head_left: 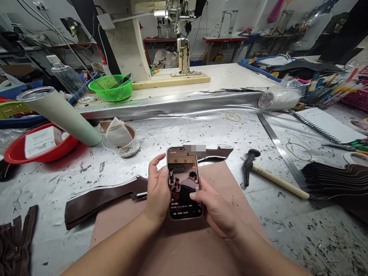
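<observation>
Between my two hands a smartphone [184,184] stands upright with its screen lit, showing a video scene with people and text. My left hand [158,188] grips its left edge, the thumb along the side. My right hand [217,207] wraps its lower right edge, with the thumb over the screen. Beneath lies a flat pinkish-brown board [126,234]. A dark brown leather piece [106,199] rests partly on the board, left of my left hand. Another dark leather piece [215,154] shows behind the phone.
A hammer [276,180] and a steel ruler [281,149] lie to the right, near stacked dark leather strips [339,184]. On the left are a tumbler [63,115], a red bowl [71,147] and brown zippers [18,241]. A sewing machine [123,46] stands behind a green basket [115,92].
</observation>
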{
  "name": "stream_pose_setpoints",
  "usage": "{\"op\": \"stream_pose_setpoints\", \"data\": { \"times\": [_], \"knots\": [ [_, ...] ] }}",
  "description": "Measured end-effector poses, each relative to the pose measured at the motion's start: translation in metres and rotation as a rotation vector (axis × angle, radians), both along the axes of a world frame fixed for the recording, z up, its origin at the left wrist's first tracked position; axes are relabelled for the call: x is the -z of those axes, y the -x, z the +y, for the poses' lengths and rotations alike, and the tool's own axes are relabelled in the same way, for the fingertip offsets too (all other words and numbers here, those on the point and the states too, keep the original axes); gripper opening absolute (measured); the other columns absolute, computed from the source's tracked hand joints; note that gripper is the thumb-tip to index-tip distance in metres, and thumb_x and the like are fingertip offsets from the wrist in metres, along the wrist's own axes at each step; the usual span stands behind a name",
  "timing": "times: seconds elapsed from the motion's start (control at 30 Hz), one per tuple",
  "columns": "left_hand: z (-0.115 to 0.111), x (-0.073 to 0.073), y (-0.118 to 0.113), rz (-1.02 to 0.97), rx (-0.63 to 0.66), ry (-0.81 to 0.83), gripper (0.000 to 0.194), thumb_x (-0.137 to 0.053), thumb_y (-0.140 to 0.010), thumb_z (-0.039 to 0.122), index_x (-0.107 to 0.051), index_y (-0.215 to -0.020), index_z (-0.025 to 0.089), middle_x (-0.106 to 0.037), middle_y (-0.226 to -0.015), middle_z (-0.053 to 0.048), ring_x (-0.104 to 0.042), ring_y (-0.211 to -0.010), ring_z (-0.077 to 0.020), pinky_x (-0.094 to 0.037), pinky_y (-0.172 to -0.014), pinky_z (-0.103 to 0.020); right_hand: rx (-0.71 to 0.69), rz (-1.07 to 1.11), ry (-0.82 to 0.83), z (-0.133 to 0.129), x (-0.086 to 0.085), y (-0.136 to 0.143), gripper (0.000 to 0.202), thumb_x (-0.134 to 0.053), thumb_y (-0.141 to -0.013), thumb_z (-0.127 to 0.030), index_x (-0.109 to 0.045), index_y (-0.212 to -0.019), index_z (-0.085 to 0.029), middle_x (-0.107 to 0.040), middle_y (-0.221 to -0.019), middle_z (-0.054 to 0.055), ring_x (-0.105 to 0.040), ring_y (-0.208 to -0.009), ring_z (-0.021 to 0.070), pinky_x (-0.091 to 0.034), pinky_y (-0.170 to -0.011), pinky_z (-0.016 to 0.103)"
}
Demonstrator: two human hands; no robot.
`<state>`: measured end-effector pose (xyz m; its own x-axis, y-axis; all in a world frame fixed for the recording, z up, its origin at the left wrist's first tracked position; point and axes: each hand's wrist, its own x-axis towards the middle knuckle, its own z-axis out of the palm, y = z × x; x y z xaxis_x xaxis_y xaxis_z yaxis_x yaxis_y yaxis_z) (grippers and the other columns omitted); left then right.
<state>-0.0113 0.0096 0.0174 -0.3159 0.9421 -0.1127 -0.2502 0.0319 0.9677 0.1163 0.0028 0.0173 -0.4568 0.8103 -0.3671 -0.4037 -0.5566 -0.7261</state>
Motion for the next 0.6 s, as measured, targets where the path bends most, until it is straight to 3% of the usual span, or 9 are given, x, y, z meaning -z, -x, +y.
{"op": "stream_pose_setpoints", "data": {
  "times": [0.13, 0.23, 0.33, 0.47, 0.6],
  "knots": [
    [0.0004, 0.0006, 0.0, 0.004, -0.017, -0.001, 0.032, -0.048, -0.084, 0.03, -0.045, -0.115, 0.026, -0.063, -0.069, 0.003, -0.058, -0.056, -0.0101, -0.045, -0.051, -0.018, 0.01, 0.046, 0.0, -0.0006, 0.0003, 0.0006, 0.044, -0.052, -0.073, -0.015, -0.056, -0.116, -0.024, -0.066, -0.107, 0.0, -0.055, -0.103, 0.0196, -0.041, -0.087, 0.032],
    [0.0007, 0.0005, 0.0002, -0.01, -0.003, -0.006, 0.032, -0.048, -0.085, 0.031, -0.044, -0.116, 0.026, -0.064, -0.072, 0.003, -0.06, -0.059, -0.0108, -0.046, -0.053, -0.019, 0.047, 0.173, 0.009, -0.0005, 0.0002, 0.0034, 0.035, -0.048, -0.085, -0.031, -0.057, -0.117, -0.022, -0.065, -0.115, 0.002, -0.052, -0.113, 0.0196, -0.037, -0.096, 0.033],
    [0.0004, -0.0007, 0.0001, -0.025, 0.037, -0.006, 0.035, -0.048, -0.084, 0.031, -0.042, -0.118, 0.026, -0.063, -0.069, 0.003, -0.059, -0.057, -0.0112, -0.046, -0.052, -0.02, 0.078, 0.264, 0.103, 0.0011, 0.0, 0.0065, 0.041, -0.044, -0.087, -0.044, -0.062, -0.113, -0.019, -0.067, -0.111, 0.004, -0.053, -0.113, 0.0193, -0.035, -0.1, 0.032],
    [-0.0008, -0.0022, -0.0007, -0.055, 0.09, -0.011, 0.039, -0.049, -0.084, 0.029, -0.043, -0.122, 0.025, -0.062, -0.067, 0.004, -0.056, -0.053, -0.0102, -0.046, -0.05, -0.019, 0.12, 0.319, 0.16, 0.0036, 0.0014, 0.0075, 0.041, -0.043, -0.087, -0.046, -0.065, -0.106, -0.018, -0.07, -0.101, 0.004, -0.059, -0.103, 0.0199, -0.038, -0.098, 0.034],
    [-0.0019, -0.0014, -0.0004, -0.076, 0.1, -0.014, 0.039, -0.05, -0.083, 0.029, -0.045, -0.122, 0.025, -0.066, -0.08, 0.0, -0.061, -0.065, -0.012, -0.05, -0.059, -0.022, 0.112, 0.309, 0.217, 0.0048, 0.0006, 0.0064, 0.04, -0.039, -0.089, -0.042, -0.068, -0.1, -0.016, -0.072, -0.093, 0.004, -0.063, -0.094, 0.0187, -0.04, -0.096, 0.034]
  ]
}}
